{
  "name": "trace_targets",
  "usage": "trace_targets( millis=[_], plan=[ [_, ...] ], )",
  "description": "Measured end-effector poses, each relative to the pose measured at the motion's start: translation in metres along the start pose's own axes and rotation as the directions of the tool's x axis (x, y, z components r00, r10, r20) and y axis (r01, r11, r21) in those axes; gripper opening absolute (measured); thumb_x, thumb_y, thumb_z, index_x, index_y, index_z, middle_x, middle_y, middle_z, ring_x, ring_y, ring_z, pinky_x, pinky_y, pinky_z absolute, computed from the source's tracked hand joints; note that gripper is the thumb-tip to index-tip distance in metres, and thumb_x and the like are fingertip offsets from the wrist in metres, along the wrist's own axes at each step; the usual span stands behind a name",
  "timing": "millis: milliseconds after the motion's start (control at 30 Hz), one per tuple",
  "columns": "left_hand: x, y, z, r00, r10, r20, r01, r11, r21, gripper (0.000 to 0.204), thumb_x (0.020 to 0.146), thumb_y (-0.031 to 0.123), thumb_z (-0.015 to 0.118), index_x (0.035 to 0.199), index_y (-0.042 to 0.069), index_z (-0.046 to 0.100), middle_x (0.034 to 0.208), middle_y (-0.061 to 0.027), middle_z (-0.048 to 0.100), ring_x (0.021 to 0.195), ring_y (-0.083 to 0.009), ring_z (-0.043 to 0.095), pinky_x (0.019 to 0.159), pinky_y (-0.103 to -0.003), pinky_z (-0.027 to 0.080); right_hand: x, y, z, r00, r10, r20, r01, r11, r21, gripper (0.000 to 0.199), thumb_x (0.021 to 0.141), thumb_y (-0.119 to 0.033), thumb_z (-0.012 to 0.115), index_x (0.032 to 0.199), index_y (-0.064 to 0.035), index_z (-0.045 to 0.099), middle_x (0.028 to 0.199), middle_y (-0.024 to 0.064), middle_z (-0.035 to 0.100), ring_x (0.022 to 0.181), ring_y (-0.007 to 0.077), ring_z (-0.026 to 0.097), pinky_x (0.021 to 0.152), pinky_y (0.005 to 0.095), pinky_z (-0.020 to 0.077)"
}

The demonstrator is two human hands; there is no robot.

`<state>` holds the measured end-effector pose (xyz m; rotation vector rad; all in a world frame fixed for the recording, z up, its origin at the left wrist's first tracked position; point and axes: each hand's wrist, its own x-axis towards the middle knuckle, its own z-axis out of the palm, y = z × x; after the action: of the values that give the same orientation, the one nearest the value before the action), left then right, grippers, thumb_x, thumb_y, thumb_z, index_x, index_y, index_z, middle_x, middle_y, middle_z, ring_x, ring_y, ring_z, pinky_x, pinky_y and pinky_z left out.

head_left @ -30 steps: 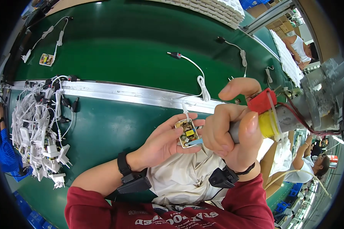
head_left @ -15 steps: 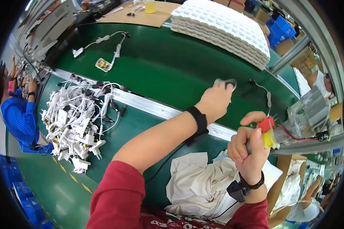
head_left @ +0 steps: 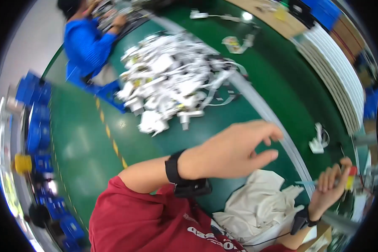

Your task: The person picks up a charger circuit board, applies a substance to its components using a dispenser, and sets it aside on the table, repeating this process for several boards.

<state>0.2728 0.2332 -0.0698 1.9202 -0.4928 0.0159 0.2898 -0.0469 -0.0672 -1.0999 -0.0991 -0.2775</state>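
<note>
My left hand (head_left: 235, 151) is over the near green bench, its thumb and fingers apart and nothing between them. At the right, my right hand (head_left: 332, 185) is closed around a red-and-yellow piece (head_left: 350, 177); its kind is unclear through the blur. A pale blue tip (head_left: 305, 182) pokes out on the other side of that fist. On the green belt beyond lies a white power adapter (head_left: 317, 145) with its cord looped. To the left of my left hand is a big heap of white adapters and cords (head_left: 168, 75).
A metal rail (head_left: 264, 111) divides bench and belt. Beige cloth (head_left: 256, 199) lies bunched before me. White trays (head_left: 332, 75) are stacked beyond the belt. An adapter with its case open (head_left: 235, 44) lies farther along. A person in blue (head_left: 86, 46) sits at the far left.
The view has swung left. My left hand has drawn back from the belt to the bench, and a white adapter with looped cord now shows on the belt. My right hand keeps its grip.
</note>
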Motion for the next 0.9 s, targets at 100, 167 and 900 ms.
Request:
trace_targets(
  millis=[100,167,900],
  plan=[
    [-0.08,-0.001,-0.009,0.993,-0.081,-0.081,0.067,0.985,-0.162,0.03,0.088,0.014,0.058,0.114,0.001,0.052,0.105,-0.0117,0.058,0.09,-0.0185,0.06,0.06,-0.027,0.053,-0.002,0.002,-0.005,1.0,-0.009,0.01,0.009,0.999,-0.051,0.025,0.1,-0.025,0.039,0.107,-0.0027,0.049,0.059,-0.0042,0.022,0.044,0.0027,0.018,0.036,0.0194,0.0171],
    [-0.126,-0.005,0.001,0.988,-0.127,-0.087,0.099,0.957,-0.271,0.028,0.088,0.014,0.057,0.112,0.001,0.052,0.104,-0.0105,0.058,0.088,-0.0178,0.06,0.061,-0.027,0.053,-0.012,0.0,0.009,1.0,-0.015,0.023,0.018,0.995,-0.1,0.026,0.1,-0.023,0.039,0.11,-0.0015,0.049,0.061,-0.0039,0.021,0.046,0.0027,0.019,0.038,0.0188,0.0173],
    [-0.24,-0.033,0.088,0.975,-0.191,-0.113,0.072,0.754,-0.653,0.024,0.088,0.018,0.056,0.105,0.001,0.051,0.093,-0.0091,0.061,0.082,-0.0162,0.06,0.072,-0.03,0.048,-0.026,-0.006,0.014,0.991,-0.019,0.131,0.056,0.957,-0.286,0.032,0.096,-0.039,0.042,0.081,-0.0104,0.047,0.054,-0.0015,0.024,0.044,0.0115,0.024,0.04,0.0255,0.021]
  ],
)
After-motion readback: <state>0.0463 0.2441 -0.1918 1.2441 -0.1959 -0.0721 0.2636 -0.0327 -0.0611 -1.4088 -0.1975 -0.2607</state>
